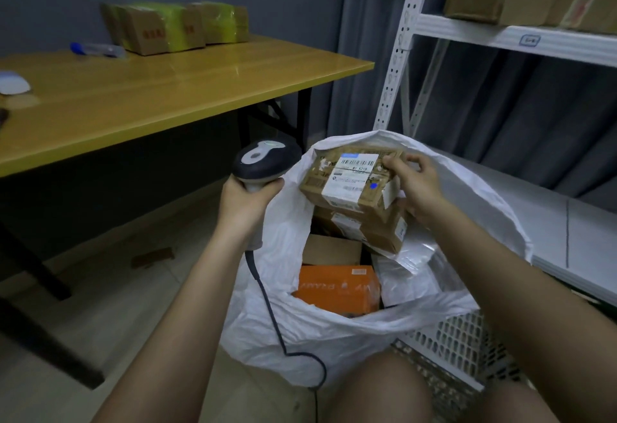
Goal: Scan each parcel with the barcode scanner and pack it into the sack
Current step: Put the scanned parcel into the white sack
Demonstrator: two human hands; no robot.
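A brown cardboard parcel (347, 182) with a white barcode label sits at the mouth of the white sack (334, 329), on top of other parcels. My right hand (412, 182) grips its right end, fingers over the top edge. My left hand (245, 202) holds the dark barcode scanner (263, 162) by its handle, just left of the sack, its head beside the parcel. The scanner's cable hangs down in front of the sack. Inside the sack lie another labelled brown box (370, 232), an orange box (337, 289) and a silvery mailer (404, 272).
A yellow table (150, 99) stands to the left, with tape-wrapped boxes (173, 27) at its far edge. A white metal shelf rack (500, 35) with cardboard boxes rises at the right. A white perforated crate (464, 346) sits behind the sack by my knees.
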